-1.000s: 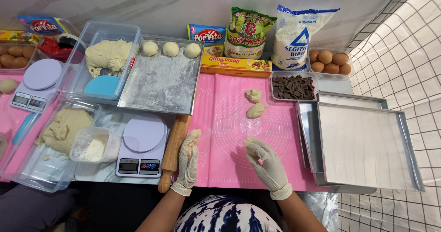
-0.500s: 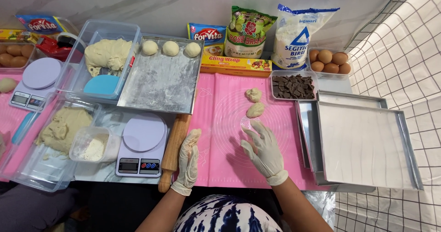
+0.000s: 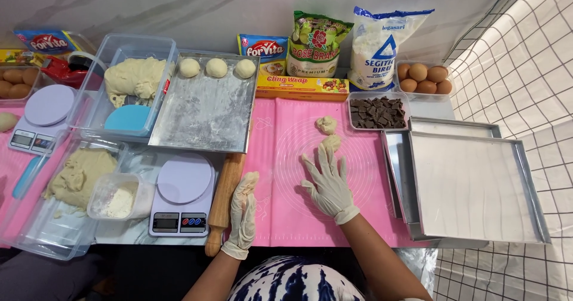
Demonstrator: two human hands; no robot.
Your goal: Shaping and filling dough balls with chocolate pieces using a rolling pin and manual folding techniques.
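- Two white-gloved hands: right hand (image 3: 327,181) spread flat, fingertips (image 3: 323,150) touching a small, lumpy, pale dough piece (image 3: 332,141).
- Left hand (image 3: 244,208) loosely curled, holding nothing, beside a wooden rolling pin (image 3: 222,199).
- Smooth pink silicone mat (image 3: 280,208) underneath both.

Both my hands wear pale gloves. My left hand (image 3: 243,208) stands on its edge near the front edge of the bench, fingers together and lightly curled, holding nothing. My right hand (image 3: 327,181) lies flat, palm down, fingers spread and pointing toward the bench's back edge, forearm bare.
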